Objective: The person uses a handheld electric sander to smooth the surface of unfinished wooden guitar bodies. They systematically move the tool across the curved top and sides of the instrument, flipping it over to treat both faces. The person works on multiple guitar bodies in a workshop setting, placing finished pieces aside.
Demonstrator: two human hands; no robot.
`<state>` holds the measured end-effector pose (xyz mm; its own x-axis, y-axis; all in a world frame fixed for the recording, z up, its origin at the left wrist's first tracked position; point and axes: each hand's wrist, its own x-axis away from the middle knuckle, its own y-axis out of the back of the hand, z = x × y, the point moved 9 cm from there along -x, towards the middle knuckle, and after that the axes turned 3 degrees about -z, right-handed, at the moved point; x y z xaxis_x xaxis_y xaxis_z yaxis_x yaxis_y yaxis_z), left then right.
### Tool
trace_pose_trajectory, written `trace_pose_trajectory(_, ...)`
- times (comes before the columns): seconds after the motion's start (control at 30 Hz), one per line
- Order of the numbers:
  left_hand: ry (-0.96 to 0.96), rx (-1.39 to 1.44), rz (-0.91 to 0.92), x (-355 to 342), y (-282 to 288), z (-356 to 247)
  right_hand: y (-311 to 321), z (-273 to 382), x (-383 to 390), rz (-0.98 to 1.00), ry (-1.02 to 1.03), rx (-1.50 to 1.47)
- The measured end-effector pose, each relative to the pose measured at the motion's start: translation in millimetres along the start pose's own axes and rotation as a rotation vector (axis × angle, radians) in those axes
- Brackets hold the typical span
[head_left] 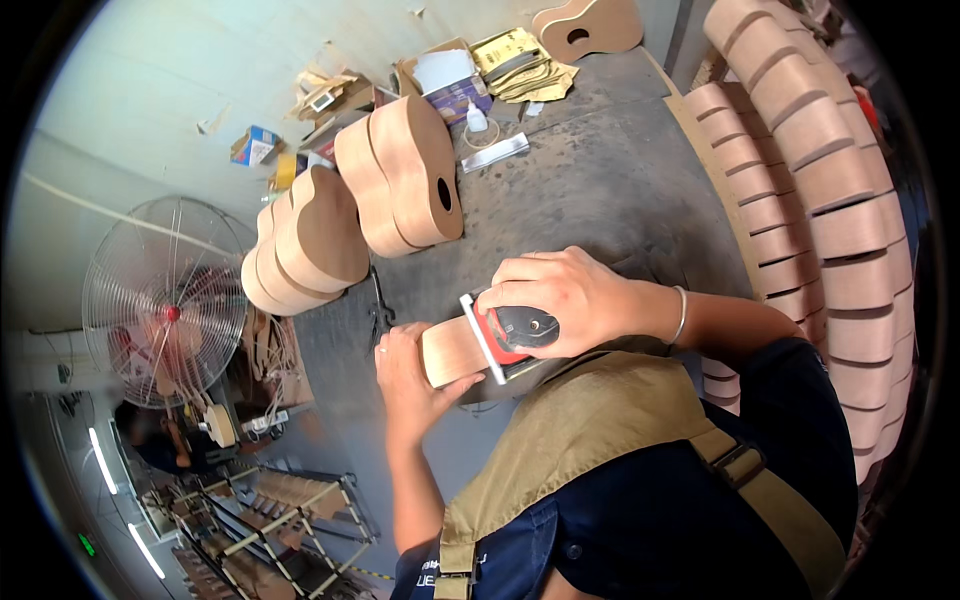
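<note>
Close in front of my body, my right hand [562,290] is wrapped over the top of a red and black electric sander [532,328]. The sander's pale flat pad rests against the curved side of a light wooden instrument body [452,352]. My left hand [403,372] grips the left end of that body, thumb on the near side and fingers on the far side. The sander and my right arm hide the rest of the wood. Just beyond my left hand, a thin dark tool [379,300] lies at the bench edge.
Wooden bodies [405,175] stand grouped on the dark bench [620,180]. Behind them are a small bottle [476,120], yellow sheets [520,65] and a flat body [600,28] with a soundhole. Tall stacks of bodies [850,250] line the right. A caged fan [172,313] stands left.
</note>
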<state>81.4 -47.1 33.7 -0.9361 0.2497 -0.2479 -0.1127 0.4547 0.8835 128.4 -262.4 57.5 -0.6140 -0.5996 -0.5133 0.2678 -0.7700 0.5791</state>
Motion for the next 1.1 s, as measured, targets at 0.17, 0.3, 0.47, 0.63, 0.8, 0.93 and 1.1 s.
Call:
trace_pose_trajectory(0.17, 0.0, -0.013, -0.023, 0, 1, -3, 1, -5, -8, 0.255, 0.022, 0.072)
trace_pose_trajectory(0.3, 0.05, 0.007, -0.041, 5, 2, 5, 0, -5, -12, 0.077, 0.03, -0.021)
trace_pose_trajectory(0.47, 0.088, 0.105, -0.128, 31, 16, 47, 14, -23, 9, 0.1, -0.058, -0.108)
trace_pose_trajectory(0.63, 0.083, 0.067, -0.12, 31, 12, 42, 5, -15, 2, 0.081, -0.031, -0.04)
trace_pose_trajectory(0.8, 0.094, 0.086, -0.114, 24, 5, 40, -11, 10, -10, 0.155, -0.012, 0.07)
trace_pose_trajectory(0.93, 0.157, 0.138, -0.167, 70, 16, 111, -4, -22, 17, 0.071, -0.126, -0.093)
trace_pose_trajectory(1.1, 0.277, 0.23, -0.174, 114, 8, 172, -34, -83, 76, -0.148, -0.302, -0.207)
